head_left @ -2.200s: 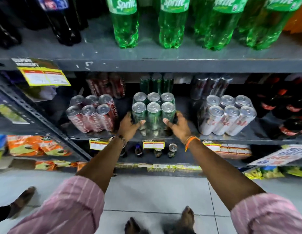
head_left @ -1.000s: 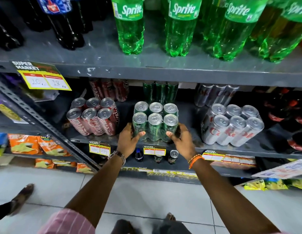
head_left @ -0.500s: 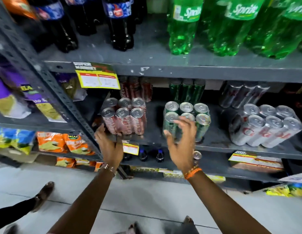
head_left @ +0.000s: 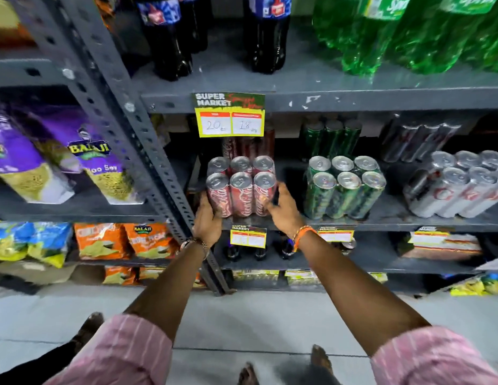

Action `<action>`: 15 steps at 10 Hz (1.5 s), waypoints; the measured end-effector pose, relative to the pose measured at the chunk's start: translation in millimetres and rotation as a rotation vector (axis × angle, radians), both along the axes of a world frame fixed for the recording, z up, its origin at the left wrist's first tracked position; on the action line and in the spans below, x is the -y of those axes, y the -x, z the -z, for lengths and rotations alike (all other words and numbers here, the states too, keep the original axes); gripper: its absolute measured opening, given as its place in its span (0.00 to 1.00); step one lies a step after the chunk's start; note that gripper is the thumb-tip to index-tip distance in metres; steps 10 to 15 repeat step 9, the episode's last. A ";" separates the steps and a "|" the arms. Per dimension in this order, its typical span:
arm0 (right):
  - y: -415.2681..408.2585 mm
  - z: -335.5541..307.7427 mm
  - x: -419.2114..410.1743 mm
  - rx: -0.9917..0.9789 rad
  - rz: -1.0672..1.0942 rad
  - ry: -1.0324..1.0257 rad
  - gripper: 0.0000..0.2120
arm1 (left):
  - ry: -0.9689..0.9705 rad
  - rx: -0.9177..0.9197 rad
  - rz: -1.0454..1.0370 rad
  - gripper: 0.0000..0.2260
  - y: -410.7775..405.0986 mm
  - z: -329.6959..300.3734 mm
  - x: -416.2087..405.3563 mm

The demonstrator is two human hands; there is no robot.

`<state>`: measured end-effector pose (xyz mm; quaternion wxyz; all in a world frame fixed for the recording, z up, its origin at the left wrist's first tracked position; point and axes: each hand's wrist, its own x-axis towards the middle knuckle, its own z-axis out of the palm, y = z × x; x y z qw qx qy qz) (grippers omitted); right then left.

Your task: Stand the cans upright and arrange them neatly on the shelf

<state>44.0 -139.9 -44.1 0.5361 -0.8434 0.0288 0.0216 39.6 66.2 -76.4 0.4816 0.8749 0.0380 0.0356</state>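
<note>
Shelf (head_left: 395,223) bears six red cans (head_left: 241,191); left hand (head_left: 207,224), right hand (head_left: 284,210) hold them.

Both bare forearms (head_left: 170,287) reach up from pink striped sleeves (head_left: 125,354) at the bottom of the frame to its centre, where the left grip (head_left: 207,218) and right grip (head_left: 284,209) clasp opposite sides of the red can pack (head_left: 240,190).

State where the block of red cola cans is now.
Head view, left of centre: the red cola cans stand between the left hand and right hand, right of the grey upright post and left of the green cans.
</note>
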 end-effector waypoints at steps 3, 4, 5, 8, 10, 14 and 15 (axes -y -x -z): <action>15.8 -8.9 -6.2 -0.013 0.006 0.045 0.19 | -0.001 0.064 -0.043 0.22 5.1 -0.4 -2.0; 15.3 -8.3 -6.1 -0.006 0.002 0.047 0.19 | -0.016 0.056 -0.048 0.23 5.2 1.8 -1.3; 15.0 -8.6 -6.0 -0.014 0.006 0.055 0.19 | -0.044 0.054 -0.058 0.22 8.0 3.2 -1.4; 17.1 -11.5 -5.0 -0.051 -0.013 0.006 0.20 | -0.036 0.004 -0.059 0.26 11.1 -2.9 0.3; 33.4 -25.3 -1.6 -0.020 -0.015 -0.002 0.29 | -0.053 0.042 -0.055 0.32 26.0 -15.1 5.3; 33.4 -25.3 -1.6 -0.020 -0.015 -0.002 0.29 | -0.053 0.042 -0.055 0.32 26.0 -15.1 5.3; 33.4 -25.3 -1.6 -0.020 -0.015 -0.002 0.29 | -0.053 0.042 -0.055 0.32 26.0 -15.1 5.3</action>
